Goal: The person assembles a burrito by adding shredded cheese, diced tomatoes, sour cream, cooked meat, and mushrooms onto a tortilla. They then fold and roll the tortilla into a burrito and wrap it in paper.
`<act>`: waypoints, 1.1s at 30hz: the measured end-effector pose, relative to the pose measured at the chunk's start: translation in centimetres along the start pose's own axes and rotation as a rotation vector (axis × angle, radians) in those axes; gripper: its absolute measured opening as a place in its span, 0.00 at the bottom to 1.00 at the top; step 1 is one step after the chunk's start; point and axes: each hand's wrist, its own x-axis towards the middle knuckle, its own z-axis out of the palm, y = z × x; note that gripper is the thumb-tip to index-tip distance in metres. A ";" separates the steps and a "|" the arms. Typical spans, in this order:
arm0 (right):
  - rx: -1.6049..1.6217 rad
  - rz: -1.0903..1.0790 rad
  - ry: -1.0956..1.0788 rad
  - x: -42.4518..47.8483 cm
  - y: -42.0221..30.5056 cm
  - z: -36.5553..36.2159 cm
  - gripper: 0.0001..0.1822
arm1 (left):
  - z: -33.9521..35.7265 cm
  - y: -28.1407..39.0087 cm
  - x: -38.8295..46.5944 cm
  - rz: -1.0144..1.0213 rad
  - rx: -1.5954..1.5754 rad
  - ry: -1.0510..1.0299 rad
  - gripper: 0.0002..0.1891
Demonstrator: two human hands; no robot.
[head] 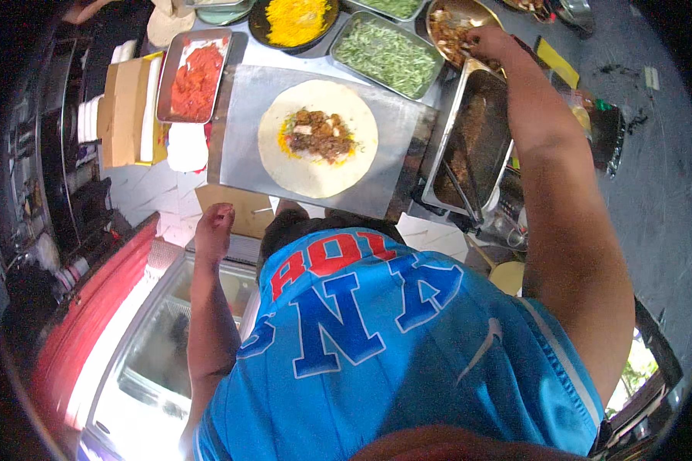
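A round flatbread (277, 170), topped in its middle with dark minced filling, browned chunks and yellow shreds (317, 135), lies flat on a metal board (242, 150). My right hand (489, 43) reaches into a round metal bowl (452, 26) of browned, chopped filling at the upper right; its fingers are down among the pieces, and whether they grip any is hidden. My left hand (214, 227) hangs below the board's lower left corner, with its fingers curled in and no object visible in it.
Around the board stand a tray of red filling (196, 80), a dark bowl of yellow shreds (297, 23), a tray of shredded greens (386, 55) and a deep metal pan (478, 127) with tongs. An open cardboard box (121, 112) stands left; a glass-topped case (155, 346) is lower left.
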 end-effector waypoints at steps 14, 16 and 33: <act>0.159 0.191 0.128 -4.0 -1.8 -4.4 0.19 | -1.7 1.1 4.4 0.033 0.020 -0.100 0.18; 0.352 0.186 0.201 -6.4 -10.5 -6.6 0.18 | -1.9 1.1 4.5 0.018 0.040 -0.102 0.18; 0.567 0.122 0.164 -14.7 -43.1 3.6 0.15 | -10.5 1.2 15.9 0.467 0.045 -0.380 0.16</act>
